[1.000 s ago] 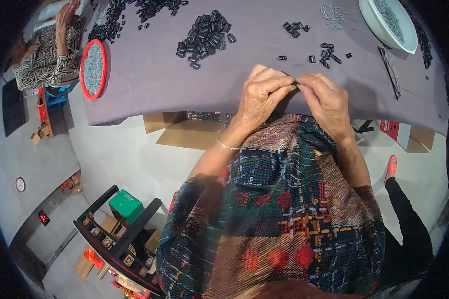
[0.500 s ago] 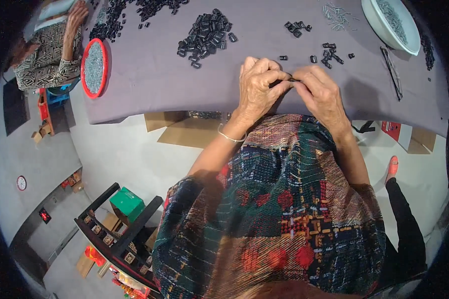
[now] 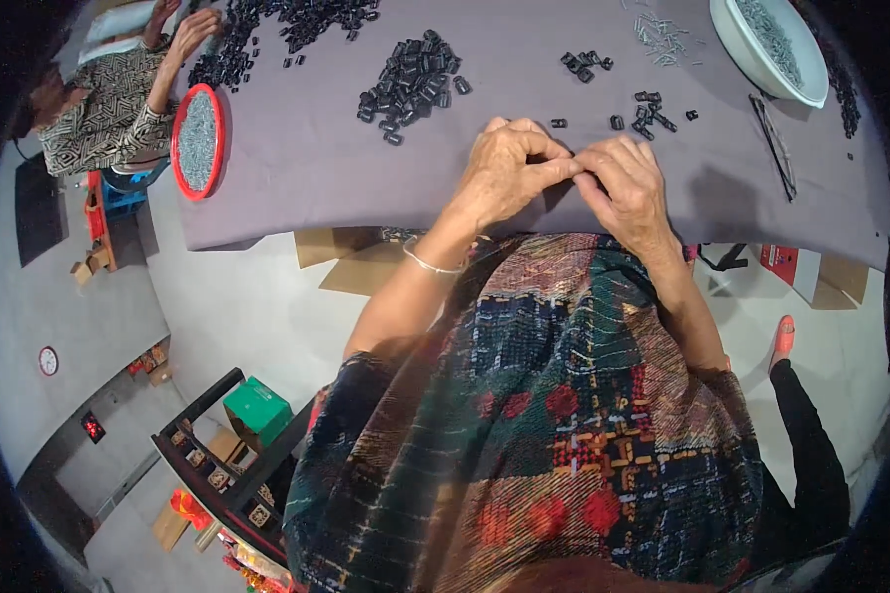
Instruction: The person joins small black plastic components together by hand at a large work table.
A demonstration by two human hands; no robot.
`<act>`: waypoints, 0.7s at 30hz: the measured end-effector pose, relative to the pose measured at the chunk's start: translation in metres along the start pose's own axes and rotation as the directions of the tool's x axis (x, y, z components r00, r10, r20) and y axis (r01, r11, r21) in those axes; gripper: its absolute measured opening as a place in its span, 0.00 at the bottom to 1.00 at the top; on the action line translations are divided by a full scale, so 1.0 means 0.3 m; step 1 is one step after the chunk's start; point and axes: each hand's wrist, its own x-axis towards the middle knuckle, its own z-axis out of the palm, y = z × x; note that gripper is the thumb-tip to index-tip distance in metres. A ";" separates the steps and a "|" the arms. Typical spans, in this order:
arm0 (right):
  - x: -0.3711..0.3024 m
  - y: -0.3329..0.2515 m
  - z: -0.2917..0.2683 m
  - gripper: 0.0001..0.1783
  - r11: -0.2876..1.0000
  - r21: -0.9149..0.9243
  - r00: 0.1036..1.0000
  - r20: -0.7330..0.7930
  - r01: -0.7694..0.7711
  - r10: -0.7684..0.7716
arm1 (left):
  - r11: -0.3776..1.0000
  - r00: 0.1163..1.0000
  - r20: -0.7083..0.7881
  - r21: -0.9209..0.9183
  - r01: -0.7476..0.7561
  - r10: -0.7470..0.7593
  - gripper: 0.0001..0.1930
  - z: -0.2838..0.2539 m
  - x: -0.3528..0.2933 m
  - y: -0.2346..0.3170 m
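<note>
Just above the near edge of the purple-grey tablecloth [image 3: 316,188], the person's left hand [image 3: 512,166] and right hand [image 3: 628,193] meet at the fingertips; take that meeting point as the dial's centre, twelve toward the top. Both hands are nearly closed: the left draws thumb and forefinger together in a pinch, and the right curls inward with its thumb close to its forefinger. The fingertips hide whatever may be between them, so I cannot tell what, if anything, either has hold of. Nearest to them are small black pieces: one black piece [image 3: 559,124] lies close by between eleven and twelve, another between one and two, and a loose cluster [image 3: 644,128] at two. A tighter bunch [image 3: 585,65] sits at twelve, and a large black heap [image 3: 407,84] at ten. Thin grey pins [image 3: 663,42] are scattered at one o'clock; a white bowl [image 3: 807,97] of similar grey bits stands farther out at two, and a slim dark tool [image 3: 773,148] lies at three. At nine, near the cloth's left end, is a red-rimmed container [image 3: 220,148] full of grey bits. Just short of ten, a co-worker's hand [image 3: 194,35] is beside more black pieces. Toward eight, a pale bracelet [image 3: 433,265] circles the left wrist.
</note>
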 end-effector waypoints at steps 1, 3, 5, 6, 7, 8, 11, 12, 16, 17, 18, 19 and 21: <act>-0.001 -0.001 0.000 0.11 1.000 0.000 1.000 -0.002 0.001 -0.001 | 0.994 0.997 0.053 -0.095 0.057 -0.052 0.08 -0.004 0.015 -0.007; -0.004 -0.002 0.002 0.12 1.000 -0.015 1.000 -0.013 0.007 -0.007 | 0.976 0.989 0.108 -0.183 0.118 -0.100 0.09 -0.012 0.027 -0.003; -0.007 0.000 0.004 0.12 1.000 -0.012 1.000 -0.022 0.007 -0.007 | 0.910 0.950 0.198 -0.295 0.292 -0.240 0.09 -0.025 0.042 0.013; -0.008 0.000 0.006 0.12 1.000 -0.010 1.000 -0.027 0.007 -0.007 | 0.911 0.950 0.197 -0.292 0.292 -0.241 0.09 -0.028 0.042 0.014; -0.007 0.003 0.007 0.12 1.000 -0.010 1.000 -0.029 0.009 -0.009 | 0.907 0.942 0.215 -0.282 0.313 -0.258 0.09 -0.029 0.046 0.017; -0.007 0.005 0.007 0.12 1.000 -0.009 0.999 -0.035 0.013 -0.013 | 0.903 0.933 0.232 -0.271 0.334 -0.276 0.09 -0.030 0.049 0.021; -0.006 0.001 0.005 0.12 1.000 -0.015 0.999 -0.035 0.011 -0.012 | 0.897 0.926 0.218 -0.257 0.359 -0.308 0.10 -0.023 0.049 0.032; -0.004 0.002 0.006 0.12 1.000 -0.023 1.000 -0.027 0.004 -0.005 | 0.898 0.926 0.217 -0.256 0.359 -0.308 0.10 -0.024 0.051 0.029; 0.003 0.000 0.015 0.12 0.998 -0.042 0.998 -0.034 0.045 -0.046 | 0.941 0.944 0.196 -0.161 0.299 -0.266 0.09 -0.014 0.033 0.018; 0.005 -0.003 0.014 0.12 0.998 -0.042 0.999 -0.035 0.039 -0.041 | 0.965 0.959 0.148 -0.065 0.254 -0.242 0.09 -0.009 0.029 0.018; 0.005 -0.006 0.012 0.12 0.999 -0.041 0.999 -0.036 0.035 -0.036 | 0.965 0.959 0.140 -0.062 0.255 -0.245 0.09 0.000 0.024 0.018; 0.007 -0.007 0.011 0.12 0.998 -0.040 0.998 -0.044 0.045 -0.047 | 0.968 0.970 0.109 -0.105 0.229 -0.218 0.09 0.005 0.028 0.016; 0.002 -0.005 0.006 0.12 0.999 -0.041 0.999 -0.033 0.020 -0.021 | 0.972 0.981 0.065 -0.137 0.192 -0.184 0.09 0.009 0.022 0.013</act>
